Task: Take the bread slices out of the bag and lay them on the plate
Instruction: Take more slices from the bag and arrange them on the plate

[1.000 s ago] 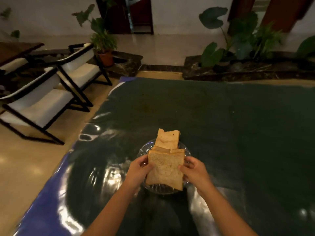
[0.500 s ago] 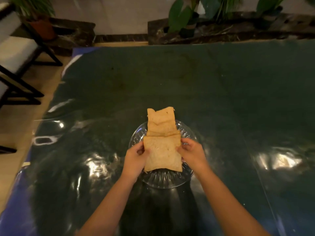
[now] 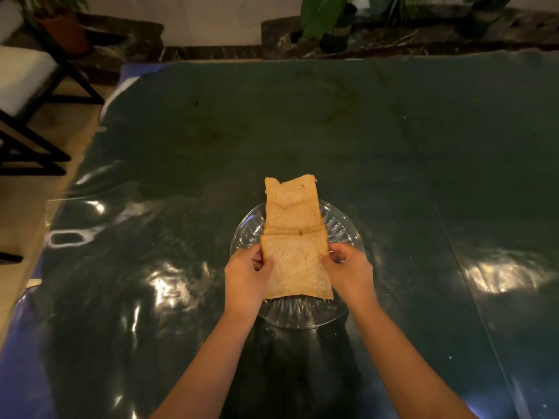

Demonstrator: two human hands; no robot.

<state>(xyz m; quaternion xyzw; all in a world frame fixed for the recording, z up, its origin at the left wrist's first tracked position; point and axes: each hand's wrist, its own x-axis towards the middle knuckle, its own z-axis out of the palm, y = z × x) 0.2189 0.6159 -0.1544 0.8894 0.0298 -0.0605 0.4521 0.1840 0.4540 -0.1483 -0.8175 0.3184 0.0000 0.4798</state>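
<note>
A clear ribbed glass plate [image 3: 341, 228] sits on the dark green table. Bread slices [image 3: 292, 207] lie overlapping on its far half, their top edge reaching past the rim. A near bread slice [image 3: 295, 267] rests low over the plate's near half. My left hand [image 3: 246, 275] grips its left edge and my right hand [image 3: 348, 272] grips its right edge. No bag is in view.
The table [image 3: 393, 146] is covered with a shiny plastic sheet showing light glare. Black-framed chairs with white cushions [image 3: 27, 77] stand off the left edge. Potted plants [image 3: 329, 22] line a dark ledge beyond the far edge.
The view has tilted downward toward the table. The near slice, held in both hands, has come lower over the plate's near half.
</note>
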